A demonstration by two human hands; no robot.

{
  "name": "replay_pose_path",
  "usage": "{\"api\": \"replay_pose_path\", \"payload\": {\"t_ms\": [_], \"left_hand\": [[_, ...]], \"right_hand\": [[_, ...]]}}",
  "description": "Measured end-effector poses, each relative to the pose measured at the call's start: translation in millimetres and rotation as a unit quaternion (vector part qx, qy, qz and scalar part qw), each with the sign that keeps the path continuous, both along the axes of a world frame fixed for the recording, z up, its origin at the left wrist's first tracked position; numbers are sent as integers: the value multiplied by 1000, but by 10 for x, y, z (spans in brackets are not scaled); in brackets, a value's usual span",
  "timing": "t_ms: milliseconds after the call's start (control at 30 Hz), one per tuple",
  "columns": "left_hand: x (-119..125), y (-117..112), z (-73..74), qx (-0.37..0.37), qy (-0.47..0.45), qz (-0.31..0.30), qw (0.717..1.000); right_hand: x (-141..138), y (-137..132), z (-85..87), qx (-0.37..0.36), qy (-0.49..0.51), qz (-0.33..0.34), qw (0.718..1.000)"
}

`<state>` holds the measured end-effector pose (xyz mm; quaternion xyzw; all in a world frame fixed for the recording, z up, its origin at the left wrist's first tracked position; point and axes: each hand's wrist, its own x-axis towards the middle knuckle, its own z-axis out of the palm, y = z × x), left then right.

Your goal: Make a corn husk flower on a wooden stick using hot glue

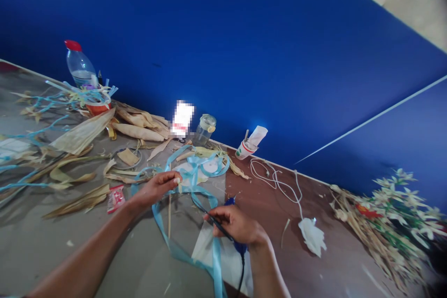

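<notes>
My left hand reaches over the middle of the table, thumb and fingers pinched on a small pale piece that looks like corn husk. To its right and nearer me, my right hand is closed round a thin dark tool, perhaps tweezers, pointing up and left. A blue tool with a black cord lies mostly hidden behind that hand. Light-blue ribbon loops around and beneath both hands. White paper lies beneath my right hand.
Dried corn husks and a red-wrapped packet lie left. Along the blue partition stand a red-capped bottle, a bright phone, a jar and a cup. White cable and white flowers are right.
</notes>
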<state>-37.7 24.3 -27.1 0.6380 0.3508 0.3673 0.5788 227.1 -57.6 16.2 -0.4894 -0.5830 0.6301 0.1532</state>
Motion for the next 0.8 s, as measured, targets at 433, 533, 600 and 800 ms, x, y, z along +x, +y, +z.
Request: {"api": "replay_pose_path", "payload": {"t_ms": [433,533,600,800], "left_hand": [[15,-9,43,-19,-21,46,999],[18,-7,35,-27,-37,52,998],[17,0,3,-37,-54,55,996],[16,25,-128,-73,-109,57,990]], "right_hand": [[-132,3,42,-36,43,-35,998],[-131,7,34,-40,48,-43,997],[-132,10,34,-44,53,-46,997],[-151,18,52,-36,72,-80,994]]}}
